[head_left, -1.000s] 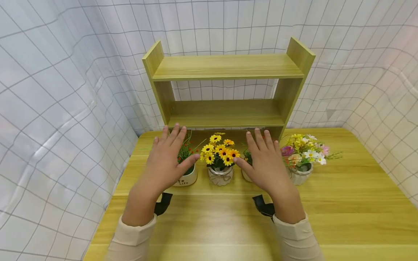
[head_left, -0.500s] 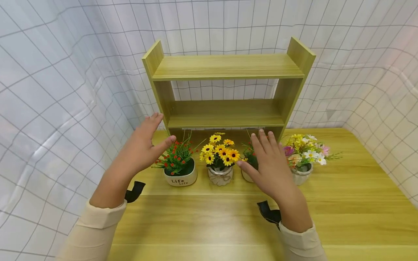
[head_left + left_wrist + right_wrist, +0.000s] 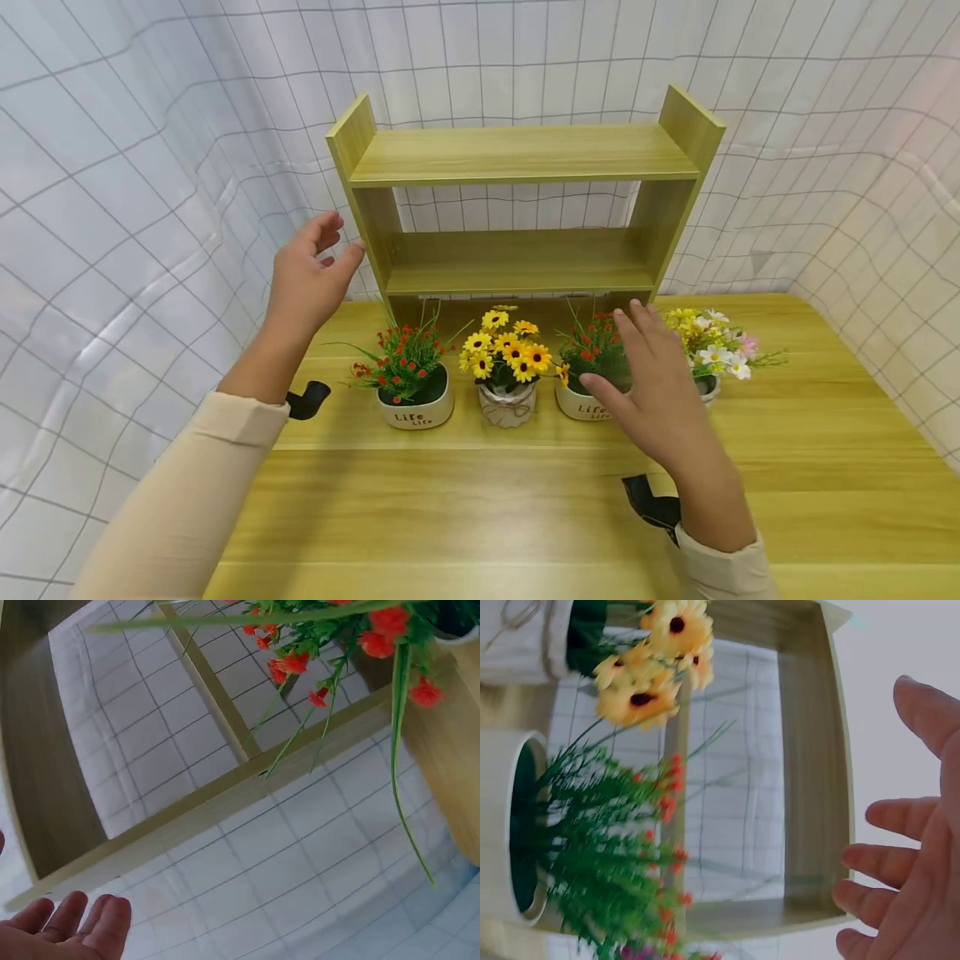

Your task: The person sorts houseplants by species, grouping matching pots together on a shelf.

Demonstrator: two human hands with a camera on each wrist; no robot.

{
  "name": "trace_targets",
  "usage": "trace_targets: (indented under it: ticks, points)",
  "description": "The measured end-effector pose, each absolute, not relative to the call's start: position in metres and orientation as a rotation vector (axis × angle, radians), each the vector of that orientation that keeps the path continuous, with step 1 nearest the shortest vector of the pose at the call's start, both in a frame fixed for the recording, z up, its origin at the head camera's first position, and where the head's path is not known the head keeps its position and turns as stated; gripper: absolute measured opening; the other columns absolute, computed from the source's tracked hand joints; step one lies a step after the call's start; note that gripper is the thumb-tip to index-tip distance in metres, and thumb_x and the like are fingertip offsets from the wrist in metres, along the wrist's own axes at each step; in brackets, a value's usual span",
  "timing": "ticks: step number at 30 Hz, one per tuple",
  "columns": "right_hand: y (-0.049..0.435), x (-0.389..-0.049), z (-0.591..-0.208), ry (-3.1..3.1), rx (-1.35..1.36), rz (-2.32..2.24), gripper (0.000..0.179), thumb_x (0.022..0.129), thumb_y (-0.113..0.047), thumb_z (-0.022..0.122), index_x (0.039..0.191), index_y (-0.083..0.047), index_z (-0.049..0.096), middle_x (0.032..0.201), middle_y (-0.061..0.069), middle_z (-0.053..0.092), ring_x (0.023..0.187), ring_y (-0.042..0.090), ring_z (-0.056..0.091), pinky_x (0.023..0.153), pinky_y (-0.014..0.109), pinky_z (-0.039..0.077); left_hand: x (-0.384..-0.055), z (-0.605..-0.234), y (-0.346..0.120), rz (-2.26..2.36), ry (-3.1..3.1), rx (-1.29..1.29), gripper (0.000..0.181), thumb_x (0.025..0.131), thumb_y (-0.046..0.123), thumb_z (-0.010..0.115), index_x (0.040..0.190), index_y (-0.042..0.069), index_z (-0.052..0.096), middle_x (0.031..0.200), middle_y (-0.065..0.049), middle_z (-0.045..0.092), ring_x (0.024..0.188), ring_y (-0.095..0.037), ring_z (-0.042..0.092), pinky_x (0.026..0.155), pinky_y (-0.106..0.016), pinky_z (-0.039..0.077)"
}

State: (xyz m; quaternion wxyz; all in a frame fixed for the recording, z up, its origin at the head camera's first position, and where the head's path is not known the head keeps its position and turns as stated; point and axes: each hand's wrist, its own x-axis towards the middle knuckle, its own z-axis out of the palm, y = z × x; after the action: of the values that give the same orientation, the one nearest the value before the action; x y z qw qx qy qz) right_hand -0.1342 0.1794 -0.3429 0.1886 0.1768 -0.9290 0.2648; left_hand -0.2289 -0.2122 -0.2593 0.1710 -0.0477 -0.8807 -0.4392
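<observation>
potted flowers [image 3: 507, 354] upright (wooden shelf [image 3: 521, 268] behind)

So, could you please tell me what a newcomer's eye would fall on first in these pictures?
Probably the bright yellow flowers in their twine-tied pot, standing on the wooden table in front of the shelf unit. Next might come the left red-flowered plant and the right red-flowered plant, flanking them in white pots lettered "Life", then the mixed flowers at the row's right end.
</observation>
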Motion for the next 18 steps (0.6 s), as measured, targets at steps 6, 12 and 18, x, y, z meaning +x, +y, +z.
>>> trace_targets:
  ticks: [6, 12, 18]
  points:
    - [0.198, -0.13, -0.352, -2.499, 0.446, 0.817, 0.079, 0.087, -0.024, 0.077, 0.15, 0.001, 0.036, 0.157, 0.022, 0.029, 0.146, 0.04, 0.02, 0.111, 0.062, 0.022, -0.254, -0.254, -0.21, -1.412, -2.453, -0.086, 0.065, 0.097, 0.044, 0.057, 0.153, 0.016, 0.038, 0.15, -0.001, 0.046, 0.136, -0.017, 0.045, 0.105, -0.043, 0.041]
    - [0.211, -0.126, -0.36, -2.38, 0.417, 0.872, 0.076, 0.084, -0.021, 0.08, 0.146, 0.003, 0.043, 0.154, 0.019, 0.037, 0.144, 0.038, 0.028, 0.112, 0.057, 0.025, -0.269, -0.252, -0.201, -1.426, -2.39, -0.083, 0.057, 0.096, 0.038, 0.06, 0.147, 0.017, 0.048, 0.14, -0.002, 0.054, 0.127, -0.017, 0.052, 0.099, -0.039, 0.046]
    - [0.223, -0.121, -0.368, -2.319, 0.357, 0.904, 0.072, 0.087, -0.027, 0.077, 0.146, -0.001, 0.045, 0.151, 0.018, 0.042, 0.14, 0.04, 0.035, 0.11, 0.059, 0.029, -0.274, -0.254, -0.199, -1.384, -2.368, -0.063, 0.054, 0.097, 0.036, 0.059, 0.145, 0.015, 0.049, 0.139, -0.003, 0.054, 0.123, -0.019, 0.055, 0.096, -0.037, 0.049]
